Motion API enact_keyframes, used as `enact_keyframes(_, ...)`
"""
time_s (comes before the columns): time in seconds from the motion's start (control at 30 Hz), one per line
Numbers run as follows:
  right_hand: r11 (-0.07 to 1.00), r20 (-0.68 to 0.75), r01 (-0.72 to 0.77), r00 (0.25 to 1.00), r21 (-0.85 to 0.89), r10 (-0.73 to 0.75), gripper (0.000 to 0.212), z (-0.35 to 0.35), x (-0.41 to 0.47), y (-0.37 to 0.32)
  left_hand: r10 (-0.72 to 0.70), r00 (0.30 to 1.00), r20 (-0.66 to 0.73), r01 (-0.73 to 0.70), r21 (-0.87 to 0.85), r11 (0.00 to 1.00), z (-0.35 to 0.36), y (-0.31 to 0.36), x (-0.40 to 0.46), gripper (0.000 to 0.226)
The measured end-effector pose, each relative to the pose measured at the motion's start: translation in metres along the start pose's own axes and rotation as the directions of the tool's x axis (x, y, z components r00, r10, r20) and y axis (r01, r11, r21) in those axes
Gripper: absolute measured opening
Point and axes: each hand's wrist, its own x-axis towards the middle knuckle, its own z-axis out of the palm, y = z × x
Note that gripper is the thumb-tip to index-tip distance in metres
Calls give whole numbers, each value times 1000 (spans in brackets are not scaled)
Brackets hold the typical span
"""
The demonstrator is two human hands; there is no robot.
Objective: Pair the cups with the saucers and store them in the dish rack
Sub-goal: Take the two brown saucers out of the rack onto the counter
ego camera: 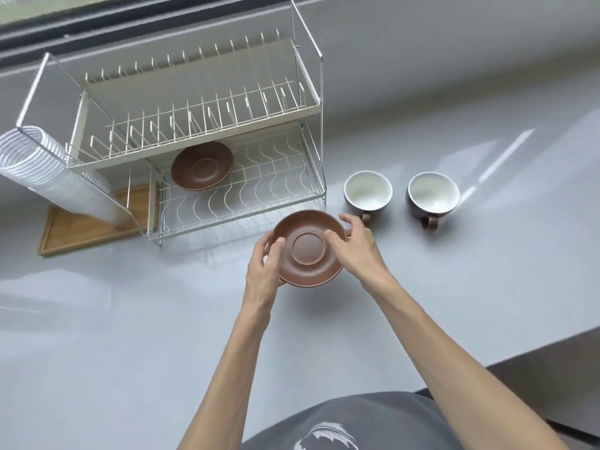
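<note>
Two tiers make up the dish rack (pixel 181 131), the largest thing here, filling the upper left and centre of the frame on a pale grey countertop (pixel 454 303). Its upper tier is a cream tray with rows of upright prongs; its lower tier is a wire shelf with wavy dividers. On that lower shelf, toward its left part, one brown saucer (pixel 202 165) lies tilted, its ringed well facing up.

At the left edge of the frame a white ribbed holder (pixel 42 164) hangs on the end of the rack, and under it a wooden tray (pixel 81 228) lies on the counter, partly beneath the rack's left end.

In the lower centre both forearms reach up from the bottom edge. Between the hands a second brown saucer (pixel 308 248) is held above the counter, just in front of the rack's lower right corner. The left hand (pixel 264 264) grips its left rim, thumb curled over the top and fingers below. The right hand (pixel 354 245) holds the right rim, thumb pressed on the upper face near the centre ring, the other fingers spread past the far edge.

To the right of the rack, in the middle right of the frame, two cups stand upright on the counter, apart from each other, both white inside and brown outside, handles pointing to the lower edge: the nearer cup (pixel 368 193) just beside the right hand's fingertips, the farther cup (pixel 433 195) further right.
</note>
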Motion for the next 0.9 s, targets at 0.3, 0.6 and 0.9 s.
enact_keyframes(0.3,988,-72,-130,988,84,136,58,-49,-24,58,-28,989,146,17,73,997,49,-16,-21,40)
enact_keyframes(0.6,971,-186,-196,958,141,220,52,-100,-25,112,-101,958,269,69,129,989,115,-28,-28,46)
enact_keyframes(0.9,951,-254,-253,922,176,293,50,-135,-20,145,-129,932,338,68,186,980,164,-33,-27,39)
